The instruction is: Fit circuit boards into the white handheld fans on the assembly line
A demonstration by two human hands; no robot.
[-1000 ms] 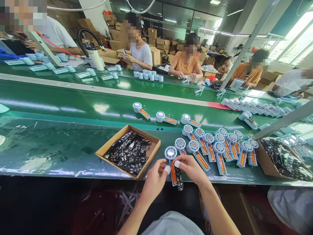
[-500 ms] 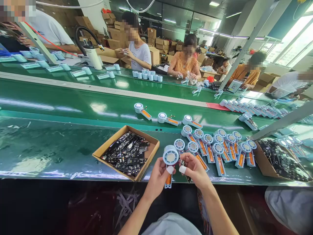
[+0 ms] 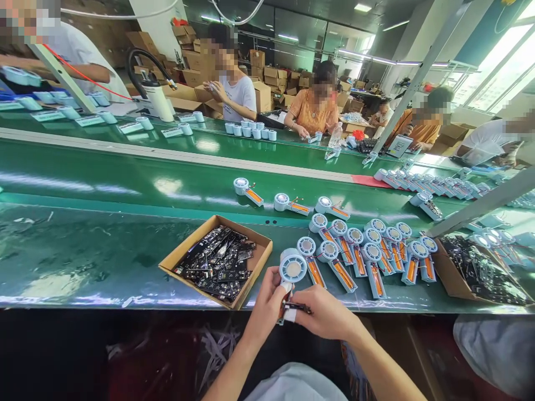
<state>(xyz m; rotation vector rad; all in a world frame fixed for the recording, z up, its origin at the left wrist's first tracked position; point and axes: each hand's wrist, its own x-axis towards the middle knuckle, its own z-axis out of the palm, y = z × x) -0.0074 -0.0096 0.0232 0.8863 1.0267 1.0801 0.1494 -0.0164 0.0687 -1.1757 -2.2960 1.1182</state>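
My left hand (image 3: 267,306) is wrapped round the handle of a light-blue handheld fan body (image 3: 292,266), its round vented head facing up. Close against that handle, my right hand (image 3: 324,312) pinches a narrow black circuit board (image 3: 298,306) edge-on. White covers wrap the thumb tips of both hands. The lower handle is partly hidden by my fingers. To the left lies an open cardboard box (image 3: 254,288) of black circuit boards (image 3: 221,267). Several more fan bodies (image 3: 373,253), orange strips in their handles, lie on the bench to the right.
A second cardboard box (image 3: 451,281) of boards stands at the right. Beyond the bench, a green conveyor belt (image 3: 125,184) carries spaced fan bodies. Several people work along its far side. A slanted metal post (image 3: 489,203) crosses the right.
My right hand has moved left and down, bringing the circuit board against the fan handle. The board has turned edge-on. Fan bodies on the belt have shifted slightly right.
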